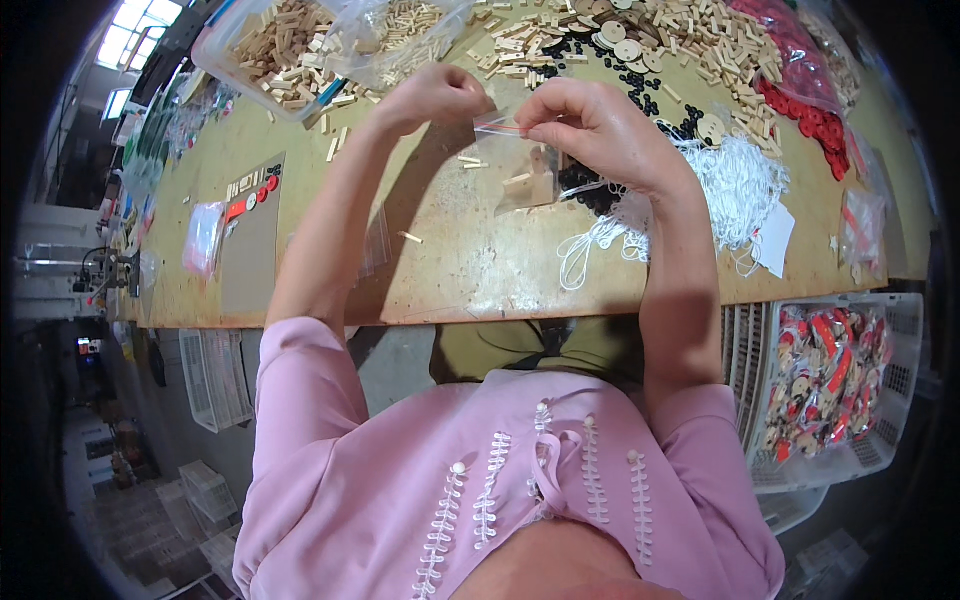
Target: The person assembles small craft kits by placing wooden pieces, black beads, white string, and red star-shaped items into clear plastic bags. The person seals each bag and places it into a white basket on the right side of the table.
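Observation:
A small clear zip bag (508, 158) with a red line along its top hangs between my two hands over the table. Pale wooden pieces (528, 188) show in its lower part. My left hand (432, 98) is closed at the bag's upper left corner, its fingertips partly hidden. With thumb and fingers, my right hand (592, 130) pinches the right end of the red-lined top edge. Close to the right hand lie a heap of white cords (735, 190) and black parts (590, 190). A few small wooden sticks (470, 161) rest beside the bag.
Wooden blocks fill a clear tub (268, 90) at the far left; a plastic bag (405, 40) of wooden pegs adjoins it. Wooden discs (627, 50) and red parts (822, 128) lie far right. A sample board (252, 260) is at left. A crate (900, 400) of filled bags stands right.

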The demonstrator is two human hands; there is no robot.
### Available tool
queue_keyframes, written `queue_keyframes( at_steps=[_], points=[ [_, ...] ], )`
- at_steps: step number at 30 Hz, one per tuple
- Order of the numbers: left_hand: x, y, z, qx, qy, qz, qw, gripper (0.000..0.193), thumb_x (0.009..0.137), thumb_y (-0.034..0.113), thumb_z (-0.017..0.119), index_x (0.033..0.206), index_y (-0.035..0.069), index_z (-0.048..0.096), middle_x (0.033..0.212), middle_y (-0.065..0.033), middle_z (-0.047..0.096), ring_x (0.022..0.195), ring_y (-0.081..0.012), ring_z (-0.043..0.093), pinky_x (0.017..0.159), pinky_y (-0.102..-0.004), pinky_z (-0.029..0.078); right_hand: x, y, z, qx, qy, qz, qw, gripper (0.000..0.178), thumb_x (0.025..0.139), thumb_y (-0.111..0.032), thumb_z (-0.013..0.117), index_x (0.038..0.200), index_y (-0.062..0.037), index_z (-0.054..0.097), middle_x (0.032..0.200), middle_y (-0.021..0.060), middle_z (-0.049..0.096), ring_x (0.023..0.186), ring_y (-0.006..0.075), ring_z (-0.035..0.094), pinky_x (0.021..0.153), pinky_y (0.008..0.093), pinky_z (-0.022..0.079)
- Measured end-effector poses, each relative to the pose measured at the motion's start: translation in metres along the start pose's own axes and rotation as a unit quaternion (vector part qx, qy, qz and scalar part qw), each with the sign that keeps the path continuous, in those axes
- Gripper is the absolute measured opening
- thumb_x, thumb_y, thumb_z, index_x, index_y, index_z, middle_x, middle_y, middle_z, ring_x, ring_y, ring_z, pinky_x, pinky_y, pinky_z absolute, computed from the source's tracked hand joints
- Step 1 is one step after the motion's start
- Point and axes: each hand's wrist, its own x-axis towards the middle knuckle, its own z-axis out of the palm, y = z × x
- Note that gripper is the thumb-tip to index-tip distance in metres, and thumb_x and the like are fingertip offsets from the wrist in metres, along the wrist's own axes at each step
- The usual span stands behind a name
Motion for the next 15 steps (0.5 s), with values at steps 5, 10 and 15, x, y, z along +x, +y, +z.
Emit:
queue_keyframes(
  at_steps=[5, 10, 15],
  points=[
    [-0.063, 0.060, -0.012, -0.113, 0.042, 0.104, 0.987, 0.018, 0.090, 0.022, 0.078, 0.097, 0.007, 0.070, 0.085, 0.0048, 0.066, 0.073, -0.0004, 0.054, 0.062, -0.0198, 0.043, 0.000, -0.001, 0.004, -0.047, -0.011, -0.058, 0.997, 0.009, 0.091, -0.005, 0.066, 0.099, -0.0015, 0.069, 0.095, 0.0032, 0.067, 0.087, 0.0123, 0.062, 0.076, 0.0268, 0.050],
    [-0.077, 0.075, 0.002, -0.031, -0.014, 0.174, 0.984, 0.009, 0.096, 0.010, 0.073, 0.100, 0.004, 0.068, 0.090, 0.0051, 0.067, 0.079, -0.0003, 0.058, 0.069, -0.0184, 0.047, -0.001, -0.007, 0.002, -0.070, -0.025, -0.142, 0.987, 0.007, 0.090, -0.005, 0.066, 0.096, -0.0023, 0.068, 0.100, 0.0048, 0.066, 0.092, 0.0173, 0.062, 0.081, 0.0294, 0.049],
    [-0.085, 0.076, 0.007, -0.075, 0.006, 0.217, 0.973, 0.013, 0.097, 0.012, 0.071, 0.106, 0.002, 0.069, 0.093, 0.0039, 0.068, 0.081, -0.0029, 0.060, 0.071, -0.0201, 0.049, 0.001, -0.005, 0.002, -0.064, -0.042, -0.146, 0.986, 0.006, 0.091, -0.006, 0.065, 0.094, -0.0021, 0.068, 0.102, 0.0056, 0.066, 0.095, 0.0186, 0.062, 0.083, 0.0297, 0.049]
  ],
)
